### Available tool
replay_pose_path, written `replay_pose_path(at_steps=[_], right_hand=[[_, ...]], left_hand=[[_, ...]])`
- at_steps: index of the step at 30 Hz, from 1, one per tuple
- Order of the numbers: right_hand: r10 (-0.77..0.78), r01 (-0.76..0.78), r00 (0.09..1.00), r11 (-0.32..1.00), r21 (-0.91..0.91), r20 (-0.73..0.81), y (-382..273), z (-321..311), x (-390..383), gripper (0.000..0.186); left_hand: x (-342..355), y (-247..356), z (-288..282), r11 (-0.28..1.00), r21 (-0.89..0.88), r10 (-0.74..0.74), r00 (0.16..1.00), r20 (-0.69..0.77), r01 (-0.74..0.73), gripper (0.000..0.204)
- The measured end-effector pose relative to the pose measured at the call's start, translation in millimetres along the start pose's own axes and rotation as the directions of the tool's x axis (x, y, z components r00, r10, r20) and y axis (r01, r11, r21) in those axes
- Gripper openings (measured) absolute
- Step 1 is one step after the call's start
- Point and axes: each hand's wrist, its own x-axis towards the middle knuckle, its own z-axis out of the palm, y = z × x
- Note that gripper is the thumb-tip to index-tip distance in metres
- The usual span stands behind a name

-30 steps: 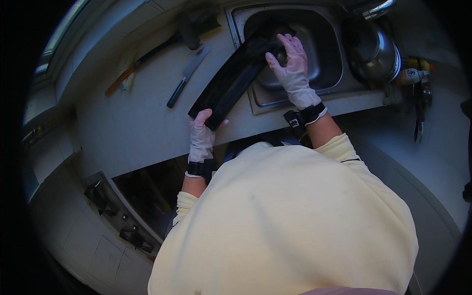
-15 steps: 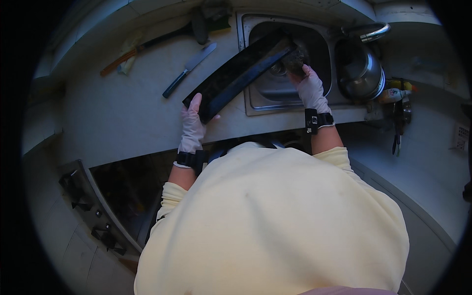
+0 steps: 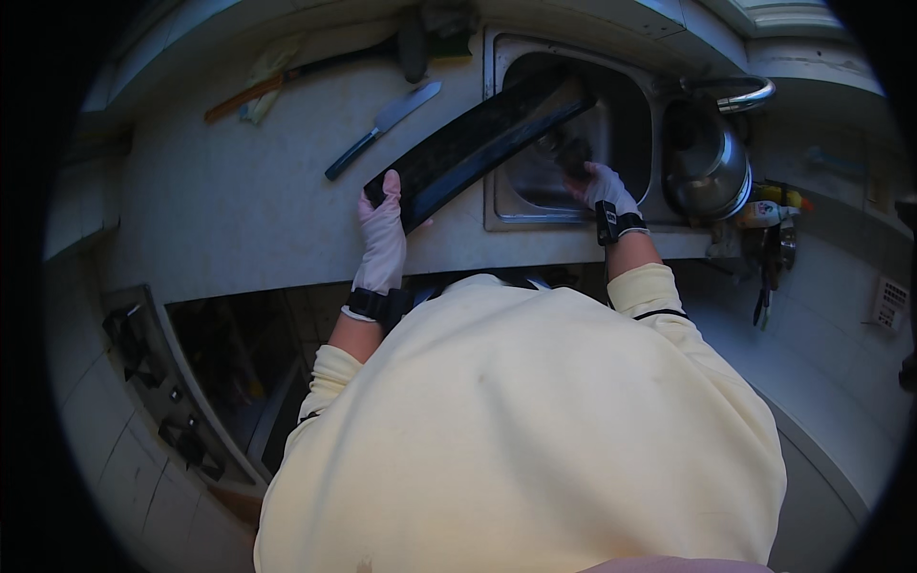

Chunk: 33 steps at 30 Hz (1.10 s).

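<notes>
My gloved left hand (image 3: 382, 215) is closed on the near left end of a long black board or panel (image 3: 454, 153), which lies diagonally from the counter (image 3: 210, 220) over the steel sink (image 3: 490, 115), its far end inside the basin. My gloved right hand (image 3: 602, 183) is low in the basin's right part, fingers curled round a dark, wet-looking thing (image 3: 573, 158) that I cannot make out, below the board's far end. A knife with a dark handle (image 3: 351, 155) lies on the counter left of the board.
A long-handled tool (image 3: 244, 103) with a pale cloth lies along the back of the counter. Right of the sink are a steel pot (image 3: 699, 167), a faucet (image 3: 745, 94), bottles (image 3: 762, 214) and hanging utensils (image 3: 764, 286). A hob (image 3: 162, 392) is at lower left.
My right hand has moved from the board's far end down into the basin's lower right, now round a dark thing. My left hand still grips the board, whose near end has shifted slightly.
</notes>
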Motion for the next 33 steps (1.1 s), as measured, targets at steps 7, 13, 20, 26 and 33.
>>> replay_pose_path(at_steps=[7,13,20,26,33], right_hand=[[0.020,-0.020,1.000,1.000,0.008,0.006,-9.5,-24.4,49.9,0.049],[-0.538,0.423,0.843,0.676,-0.603,-0.012,-27.5,-78.9,94.3,0.042],[-0.870,0.698,0.484,0.451,-0.556,-0.098,-164.9,-85.5,27.2,0.023],[-0.720,0.491,0.682,0.322,-0.809,0.127,-307.2,-39.3,-20.3,0.032],[-0.442,0.360,0.879,0.371,-0.856,0.179,-360.1,-20.5,-3.1,0.050]], left_hand=[[-2.3,2.0,5.0,0.998,-0.044,0.048,0.999,-0.025,-0.049,0.054],[-6.2,3.8,4.7,0.989,0.140,0.043,0.998,0.049,-0.049,0.081],[-2.6,-20.5,7.1,0.987,0.064,0.158,0.966,-0.206,-0.148,0.046],[-2.0,-49.0,4.0,0.950,0.235,0.274,0.907,-0.321,-0.204,0.047],[2.4,-52.7,3.4,0.956,0.209,0.266,0.908,-0.324,-0.205,0.070]])
